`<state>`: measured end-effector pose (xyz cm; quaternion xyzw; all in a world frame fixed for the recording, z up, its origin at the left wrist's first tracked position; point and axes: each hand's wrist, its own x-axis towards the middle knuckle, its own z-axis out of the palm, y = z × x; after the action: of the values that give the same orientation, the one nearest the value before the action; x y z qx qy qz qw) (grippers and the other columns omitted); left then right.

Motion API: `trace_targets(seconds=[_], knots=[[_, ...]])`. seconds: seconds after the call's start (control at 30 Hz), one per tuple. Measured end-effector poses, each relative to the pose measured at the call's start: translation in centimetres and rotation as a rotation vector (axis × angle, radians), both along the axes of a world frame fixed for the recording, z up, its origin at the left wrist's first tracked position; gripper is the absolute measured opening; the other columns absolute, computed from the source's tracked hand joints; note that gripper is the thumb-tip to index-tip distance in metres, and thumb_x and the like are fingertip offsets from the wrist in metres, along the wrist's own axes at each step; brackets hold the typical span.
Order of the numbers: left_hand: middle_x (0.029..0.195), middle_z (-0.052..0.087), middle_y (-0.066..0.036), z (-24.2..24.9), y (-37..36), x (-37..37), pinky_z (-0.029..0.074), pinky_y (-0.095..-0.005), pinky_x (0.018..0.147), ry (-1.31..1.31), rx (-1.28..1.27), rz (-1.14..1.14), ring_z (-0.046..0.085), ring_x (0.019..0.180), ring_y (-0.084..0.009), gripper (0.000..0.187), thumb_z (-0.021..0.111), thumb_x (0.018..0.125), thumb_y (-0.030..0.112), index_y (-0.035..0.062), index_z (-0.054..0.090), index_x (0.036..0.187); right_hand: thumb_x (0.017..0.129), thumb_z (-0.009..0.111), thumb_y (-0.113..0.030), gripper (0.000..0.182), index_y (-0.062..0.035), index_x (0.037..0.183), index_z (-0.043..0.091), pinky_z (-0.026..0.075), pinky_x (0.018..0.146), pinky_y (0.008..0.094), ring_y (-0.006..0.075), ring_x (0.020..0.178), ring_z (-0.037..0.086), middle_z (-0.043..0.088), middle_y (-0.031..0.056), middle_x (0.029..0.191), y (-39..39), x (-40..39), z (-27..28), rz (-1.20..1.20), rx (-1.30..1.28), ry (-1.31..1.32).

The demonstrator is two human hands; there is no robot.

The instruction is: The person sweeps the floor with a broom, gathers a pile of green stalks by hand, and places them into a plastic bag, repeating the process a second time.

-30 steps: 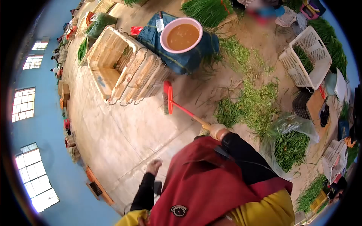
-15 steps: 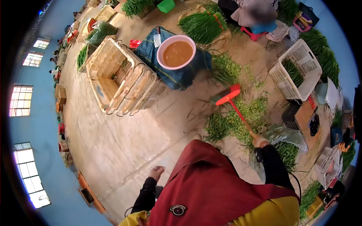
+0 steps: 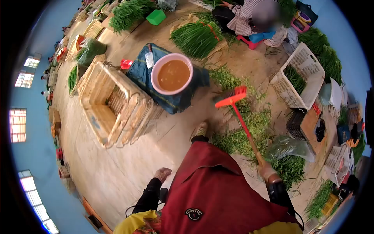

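Note:
My right hand (image 3: 267, 171) grips the wooden lower end of a broom (image 3: 242, 124) with a red handle and red head. The broom's dark and red bristles are beside scattered green leaf trimmings (image 3: 255, 126) on the floor, slightly blurred. My left hand (image 3: 163, 174) hangs at my left side, its fingers curled in with nothing visible in them. Below my right hand lies a heap of green stalks (image 3: 288, 169), partly under a clear plastic bag (image 3: 290, 148).
Stacked, worn plastic crates (image 3: 113, 105) stand at left. A pink basin (image 3: 171, 74) of brown liquid rests on a blue-covered block (image 3: 144, 70). A white crate (image 3: 298, 78) stands at right. A person (image 3: 245, 17) sits at the top near bundled greens (image 3: 196, 39).
My body has moved forward, and one shoe now shows ahead of the apron. The broom head has turned and shifted slightly left. Basin and crates appear lower and further left in view.

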<state>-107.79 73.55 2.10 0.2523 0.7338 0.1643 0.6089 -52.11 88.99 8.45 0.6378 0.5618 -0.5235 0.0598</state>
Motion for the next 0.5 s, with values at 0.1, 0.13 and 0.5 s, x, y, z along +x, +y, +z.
trace_targets(seconds=[0.1, 0.13, 0.5], knots=[[0.092, 0.063, -0.011, -0.6, 5.5, -3.2, 0.046, -0.0281, 0.079, -0.046, 0.018, 0.025, 0.059, 0.085, -0.0185, 0.025, 0.054, 0.081, 0.016, -0.0030, 0.057, 0.097, 0.080, 0.050, -0.007, 0.067, -0.0221, 0.139, 0.022, 0.044, 0.068, 0.0308, 0.0224, 0.078, 0.053, 0.054, 0.0166, 0.103, 9.3, -5.8, -2.9, -0.201, 0.076, 0.144], [0.092, 0.063, -0.011, 0.9, 7.4, -3.8, 0.046, -0.0281, 0.079, -0.051, 0.007, 0.027, 0.059, 0.085, -0.0185, 0.025, 0.054, 0.081, 0.016, -0.0030, 0.057, 0.097, 0.081, 0.048, -0.009, 0.065, -0.0223, 0.139, 0.021, 0.045, 0.060, 0.0319, 0.0217, 0.068, 0.053, 0.058, 0.0144, 0.089, 13.7, -8.7, -3.0, -0.223, 0.027, 0.094], [0.082, 0.063, -0.003, 4.0, 19.4, -14.6, 0.045, -0.0247, 0.063, 0.152, -0.154, 0.053, 0.057, 0.075, -0.0111, 0.027, 0.058, 0.078, 0.026, 0.0056, 0.062, 0.094, 0.085, 0.050, -0.023, 0.048, -0.0254, 0.131, 0.035, 0.045, 0.070, 0.0399, 0.0341, 0.080, 0.057, 0.058, 0.0201, 0.091, 36.5, -20.1, -12.7, 0.072, -0.089, -0.188]])
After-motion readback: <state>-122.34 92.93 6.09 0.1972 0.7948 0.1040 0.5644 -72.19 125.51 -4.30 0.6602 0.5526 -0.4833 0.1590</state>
